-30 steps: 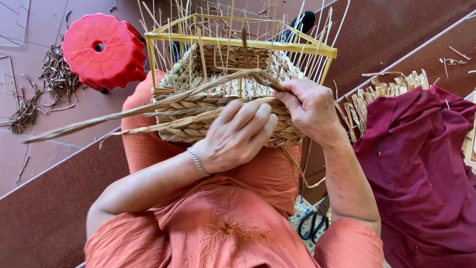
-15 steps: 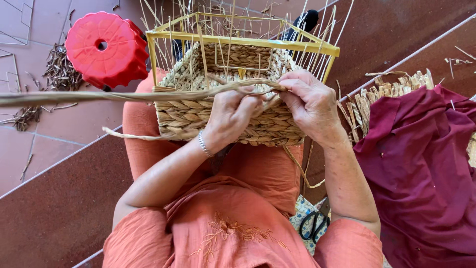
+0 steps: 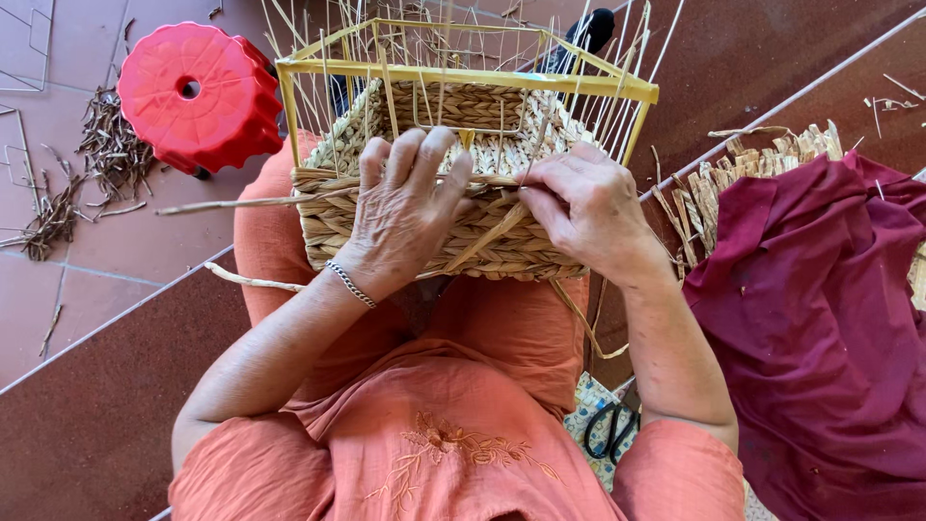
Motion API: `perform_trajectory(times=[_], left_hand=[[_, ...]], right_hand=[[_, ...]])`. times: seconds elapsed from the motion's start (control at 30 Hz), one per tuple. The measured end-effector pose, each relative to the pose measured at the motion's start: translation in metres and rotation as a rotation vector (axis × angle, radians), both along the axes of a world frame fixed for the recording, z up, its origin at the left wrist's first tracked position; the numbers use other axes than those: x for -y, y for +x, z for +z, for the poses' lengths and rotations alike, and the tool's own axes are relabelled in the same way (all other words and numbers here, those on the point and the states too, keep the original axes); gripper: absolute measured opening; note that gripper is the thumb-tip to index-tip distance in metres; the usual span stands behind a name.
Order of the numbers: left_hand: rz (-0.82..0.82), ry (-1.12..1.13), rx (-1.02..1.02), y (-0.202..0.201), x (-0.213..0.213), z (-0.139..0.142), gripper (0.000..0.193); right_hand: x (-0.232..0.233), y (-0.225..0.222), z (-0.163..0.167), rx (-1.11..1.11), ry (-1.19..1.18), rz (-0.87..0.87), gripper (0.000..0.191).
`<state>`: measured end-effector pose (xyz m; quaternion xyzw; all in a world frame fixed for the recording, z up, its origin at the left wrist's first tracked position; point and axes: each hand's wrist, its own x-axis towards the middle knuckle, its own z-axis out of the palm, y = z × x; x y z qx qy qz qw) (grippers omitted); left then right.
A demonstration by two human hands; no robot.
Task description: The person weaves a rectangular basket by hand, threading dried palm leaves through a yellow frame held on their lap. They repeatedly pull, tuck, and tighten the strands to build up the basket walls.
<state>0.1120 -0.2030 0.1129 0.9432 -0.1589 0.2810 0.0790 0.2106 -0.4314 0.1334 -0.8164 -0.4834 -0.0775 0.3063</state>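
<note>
A half-woven straw basket [image 3: 502,246] on a yellow wire frame [image 3: 463,72] rests on my lap. My left hand [image 3: 405,207] lies flat against the near woven wall, fingers spread upward over the top row. My right hand [image 3: 584,207] pinches a braided straw strand [image 3: 487,236] that slants down across the wall. A long loose end of straw [image 3: 227,205] sticks out to the left. Thin upright stakes rise from the weave inside the frame.
A red plastic stool [image 3: 198,92] stands at the upper left on the tiled floor, with dry straw scraps [image 3: 77,183] beside it. A dark red cloth [image 3: 820,328] covers a bundle of straw [image 3: 752,169] at the right. Black scissors [image 3: 610,432] lie by my right thigh.
My left hand has moved from gripping the strand to pressing flat on the basket wall. The long straw end has been drawn shorter to the left. My right hand now holds the strand lower.
</note>
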Motion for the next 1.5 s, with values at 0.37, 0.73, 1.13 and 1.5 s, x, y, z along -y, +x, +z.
perform_trajectory(times=[0.37,0.73,1.13,1.5], left_hand=[[-0.075,-0.068,-0.257,-0.009,-0.011,-0.015,0.011],[-0.226,-0.31,-0.212,-0.011,-0.016,-0.009,0.016],[-0.192,-0.265,-0.222,-0.008,-0.009,-0.007,0.017],[-0.187,-0.267,-0.182,-0.012,-0.006,-0.009,0.016]], right_hand=[[-0.003,-0.009,-0.014,0.011,0.165,-0.165,0.004],[0.187,-0.01,-0.109,-0.604,0.527,-0.806,0.008],[0.14,-0.002,-0.187,-0.073,-0.405,-0.993,0.04],[0.137,-0.001,-0.172,0.074,-0.319,-0.861,0.024]])
